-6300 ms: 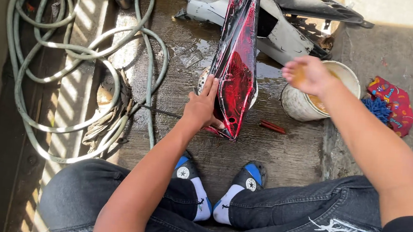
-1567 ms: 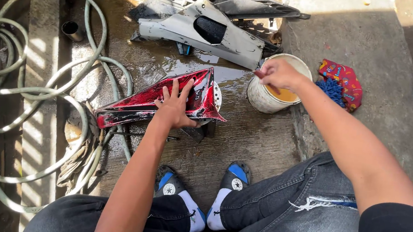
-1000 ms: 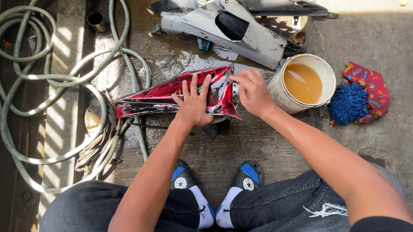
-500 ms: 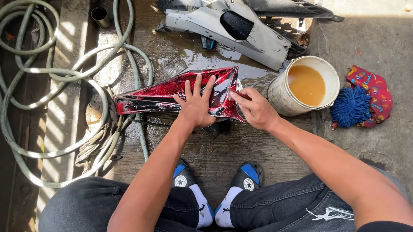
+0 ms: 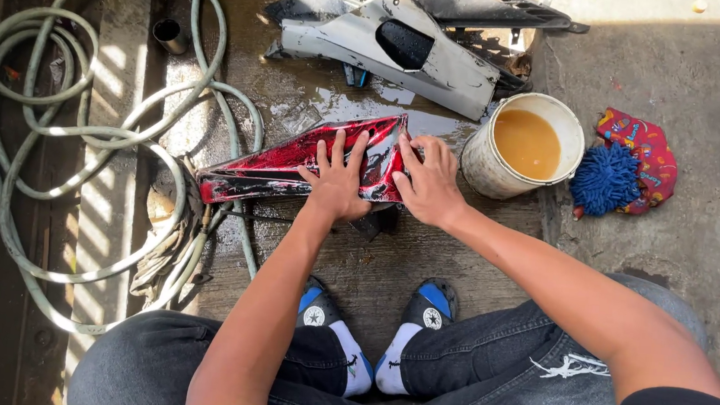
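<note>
Pressing flat, fingers spread, left hand (image 5: 337, 181) and right hand (image 5: 428, 182) both bear on the red fairing panel (image 5: 294, 166) lying on wet concrete; neither clasps it, so it could skid into the nearby bucket (image 5: 523, 147) of murky liquid

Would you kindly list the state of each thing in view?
Red panel: lying flat, wet, under both hands.
Left hand: flat on panel.
Right hand: pressing panel's end.
Bucket: upright, holding brownish liquid.
Hose: coiled.
White panel: lying on wet ground.
Mitt: lying beside bucket.
</note>
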